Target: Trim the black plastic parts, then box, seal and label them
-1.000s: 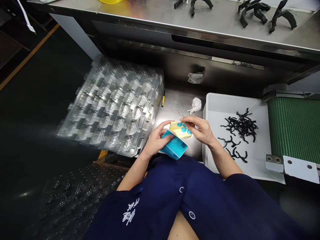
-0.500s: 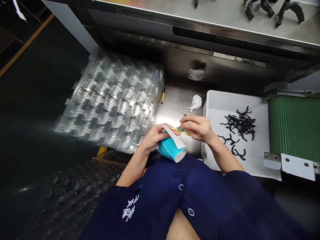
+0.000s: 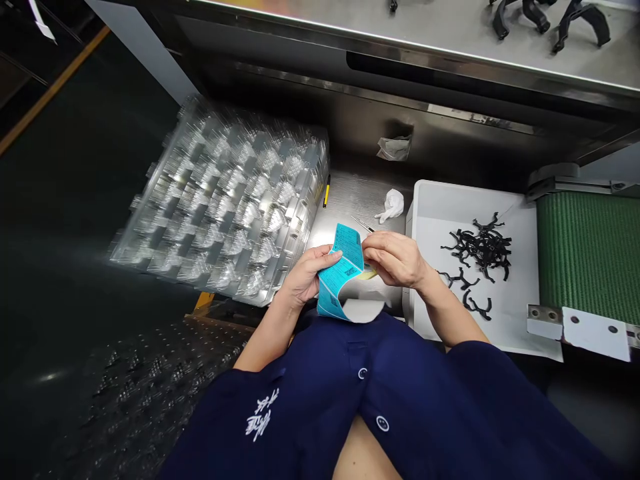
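A blue printed label sheet (image 3: 345, 270) curls upward between my hands, its white back showing at the bottom. My left hand (image 3: 305, 277) is closed on the sheet's left edge. My right hand (image 3: 395, 257) pinches its upper right corner, and a sliver of a yellow sticker backing (image 3: 369, 273) shows under those fingers. Both hands hover just above my lap, in front of the steel bench.
A stack of clear plastic blister trays (image 3: 225, 207) lies to the left. To the right, a white tray (image 3: 450, 207) holds several black plastic clips (image 3: 480, 250), beside a green conveyor belt (image 3: 590, 253). A yellow pen (image 3: 326, 193), tweezers (image 3: 361, 223) and a crumpled white cloth (image 3: 393, 205) lie on the bench.
The blue label sheet has been bent up and over, so its printed face now stands upright. The yellow sticker sheet has slipped almost out of sight under my right fingers.
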`<move>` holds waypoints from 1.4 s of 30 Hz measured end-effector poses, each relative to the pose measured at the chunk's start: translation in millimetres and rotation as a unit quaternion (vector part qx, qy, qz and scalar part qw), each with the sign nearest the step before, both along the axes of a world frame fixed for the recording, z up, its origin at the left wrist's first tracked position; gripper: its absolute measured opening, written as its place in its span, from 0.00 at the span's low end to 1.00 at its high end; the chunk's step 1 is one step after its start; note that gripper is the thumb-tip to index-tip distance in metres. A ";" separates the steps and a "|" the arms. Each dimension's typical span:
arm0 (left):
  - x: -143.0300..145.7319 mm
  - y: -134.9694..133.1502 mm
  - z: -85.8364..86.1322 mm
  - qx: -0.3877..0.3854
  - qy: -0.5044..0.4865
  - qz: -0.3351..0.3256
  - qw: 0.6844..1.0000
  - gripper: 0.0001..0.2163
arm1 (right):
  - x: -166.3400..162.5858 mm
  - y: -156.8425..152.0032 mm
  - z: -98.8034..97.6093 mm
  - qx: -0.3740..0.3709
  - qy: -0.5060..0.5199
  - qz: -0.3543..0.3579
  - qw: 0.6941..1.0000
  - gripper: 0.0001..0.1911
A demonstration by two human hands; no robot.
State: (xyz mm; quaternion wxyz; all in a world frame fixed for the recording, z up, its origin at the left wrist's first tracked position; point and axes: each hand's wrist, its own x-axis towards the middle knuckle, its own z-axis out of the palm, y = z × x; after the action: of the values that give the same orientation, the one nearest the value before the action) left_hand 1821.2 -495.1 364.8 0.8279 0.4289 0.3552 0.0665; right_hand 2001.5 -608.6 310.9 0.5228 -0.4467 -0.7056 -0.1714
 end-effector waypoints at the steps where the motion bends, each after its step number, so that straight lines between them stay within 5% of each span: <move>1: 0.0 0.4 -1.2 0.014 0.003 0.013 1.000 0.22 | 0.8 0.1 -0.5 0.001 0.021 0.006 1.000 0.07; 5: -1.7 0.9 -9.6 0.134 0.011 0.081 0.988 0.23 | -2.4 -6.7 2.4 0.002 0.222 0.018 0.975 0.04; 8: -3.0 -0.8 -15.0 0.263 0.032 0.105 0.959 0.22 | -16.3 -15.6 12.4 -0.026 0.407 0.075 0.910 0.01; 11: -2.9 -4.4 -16.5 0.353 0.068 0.091 0.929 0.20 | -32.9 -15.7 22.6 -0.136 0.492 0.133 0.850 0.06; 18: -0.4 -9.7 -17.6 0.255 -0.014 0.046 0.966 0.18 | -28.7 16.5 14.6 -0.192 0.605 0.067 0.770 0.16; 24: 1.5 -9.3 -15.5 0.220 -0.036 0.056 0.973 0.20 | -16.6 22.0 17.5 -0.208 0.667 0.095 0.709 0.19; 29: 0.6 -7.1 -19.0 0.267 -0.034 0.038 0.962 0.20 | -15.0 23.0 19.9 -0.207 0.659 0.089 0.718 0.18; 36: 1.2 -11.0 -14.9 0.414 0.051 0.002 0.909 0.16 | -24.1 24.3 22.3 -0.227 0.502 0.048 0.833 0.15; 42: 3.3 -15.9 -5.2 0.475 0.067 0.001 0.877 0.15 | -25.3 29.4 16.0 -0.244 0.453 0.001 0.857 0.11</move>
State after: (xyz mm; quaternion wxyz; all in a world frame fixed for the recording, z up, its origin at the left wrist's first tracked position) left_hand 1824.5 -511.0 359.7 0.4985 0.7738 0.3360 0.1995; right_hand 1976.2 -579.2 326.9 0.6594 -0.5875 -0.4101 0.2277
